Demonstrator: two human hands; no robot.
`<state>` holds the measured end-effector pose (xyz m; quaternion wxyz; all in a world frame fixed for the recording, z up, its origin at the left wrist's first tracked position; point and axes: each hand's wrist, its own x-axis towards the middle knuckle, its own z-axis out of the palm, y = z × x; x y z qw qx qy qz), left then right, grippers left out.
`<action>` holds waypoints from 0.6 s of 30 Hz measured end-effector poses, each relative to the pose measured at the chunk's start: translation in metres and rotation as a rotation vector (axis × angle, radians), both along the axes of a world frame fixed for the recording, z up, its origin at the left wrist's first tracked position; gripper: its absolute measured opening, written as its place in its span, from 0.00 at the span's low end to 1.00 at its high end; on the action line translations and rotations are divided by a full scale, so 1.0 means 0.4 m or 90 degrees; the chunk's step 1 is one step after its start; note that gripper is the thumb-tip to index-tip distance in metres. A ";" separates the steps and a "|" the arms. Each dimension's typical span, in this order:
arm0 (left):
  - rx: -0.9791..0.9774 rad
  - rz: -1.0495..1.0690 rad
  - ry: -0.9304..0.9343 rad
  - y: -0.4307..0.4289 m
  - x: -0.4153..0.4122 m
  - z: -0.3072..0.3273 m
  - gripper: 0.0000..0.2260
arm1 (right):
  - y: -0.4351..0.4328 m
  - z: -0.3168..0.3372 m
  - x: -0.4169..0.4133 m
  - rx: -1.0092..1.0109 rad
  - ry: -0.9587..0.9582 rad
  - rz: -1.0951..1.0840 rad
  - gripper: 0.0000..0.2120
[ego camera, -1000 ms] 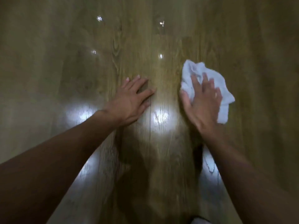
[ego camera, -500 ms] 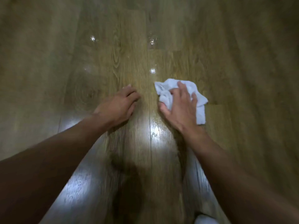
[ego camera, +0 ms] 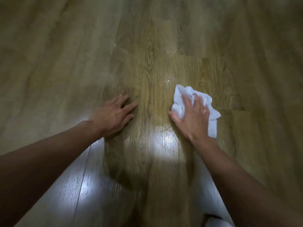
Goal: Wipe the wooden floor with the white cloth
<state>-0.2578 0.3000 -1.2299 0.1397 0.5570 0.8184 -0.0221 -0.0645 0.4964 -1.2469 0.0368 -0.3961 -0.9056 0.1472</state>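
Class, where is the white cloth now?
In the head view, the white cloth lies crumpled on the wooden floor, right of centre, under the right hand; the left hand rests apart.

Right hand (ego camera: 192, 118) presses crumpled white cloth (ego camera: 181, 102) onto wooden floor (ego camera: 65, 63); left hand (ego camera: 113, 116) flat on boards, left of it.

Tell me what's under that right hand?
A crumpled white cloth, pressed onto the brown wooden floor by the right hand. The floor beneath the cloth is hidden.
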 end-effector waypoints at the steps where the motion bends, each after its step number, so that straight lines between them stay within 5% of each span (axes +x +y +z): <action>1: -0.003 -0.003 0.001 -0.010 0.004 -0.004 0.32 | -0.010 -0.002 -0.043 -0.004 -0.028 0.015 0.34; 5: -0.006 0.005 -0.026 -0.023 -0.017 0.021 0.29 | -0.132 -0.013 -0.095 0.001 -0.043 0.198 0.31; 10: -0.028 0.064 -0.069 -0.079 -0.046 0.067 0.28 | -0.198 -0.027 0.098 0.038 -0.052 0.396 0.29; 15: -0.190 0.130 -0.069 -0.222 -0.023 0.075 0.36 | -0.178 -0.027 -0.033 0.051 -0.015 0.184 0.30; 18: -0.199 0.161 -0.062 -0.266 -0.005 0.088 0.38 | -0.262 -0.033 -0.171 0.028 -0.007 0.185 0.31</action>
